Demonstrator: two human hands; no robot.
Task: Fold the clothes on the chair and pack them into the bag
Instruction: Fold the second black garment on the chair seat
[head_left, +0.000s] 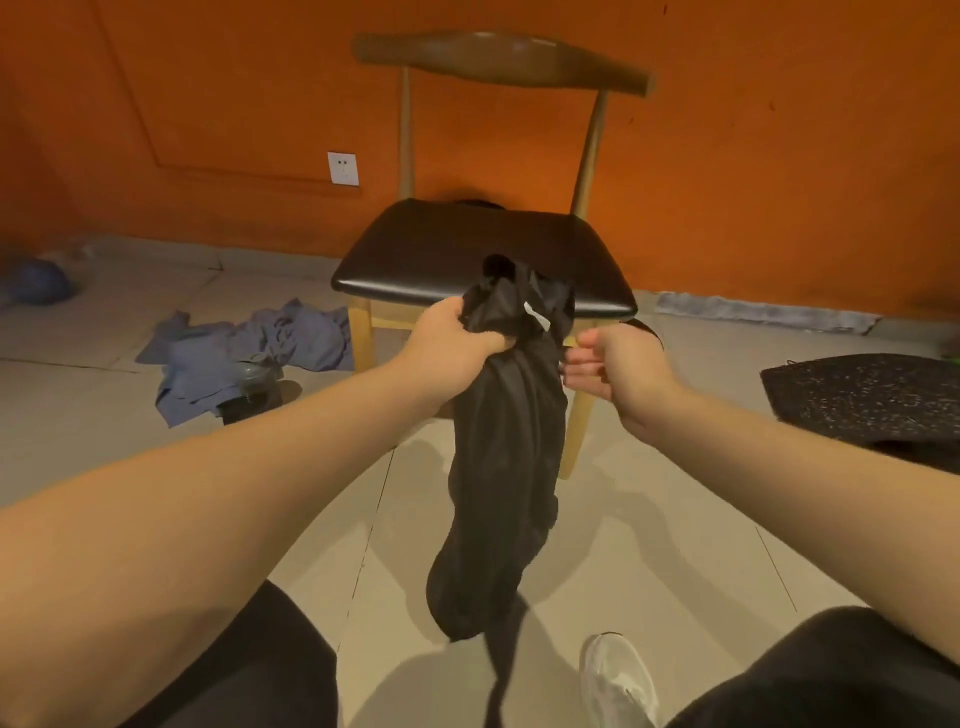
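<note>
The left hand grips the black garment by its bunched upper end, fingers curled tight around the cloth, so the rest hangs as a long twisted column in front of the chair. In my judgement this hold lets the garment's own weight draw it straight before folding. The right hand is loosely spread, palm turned toward the garment, fingertips just beside the cloth below the bunch; contact cannot be confirmed. It appears placed to take a second edge and open the piece out. The garment's top overlaps the seat's front edge in view, and its lower end hangs near the floor between the person's knees. There is tile to work over below and to the right of the cloth. A blue garment lies crumpled left of the chair legs. A dark speckled item sits at right, possibly the bag, which cannot be determined. A white shoe stands near the hanging end.
</note>
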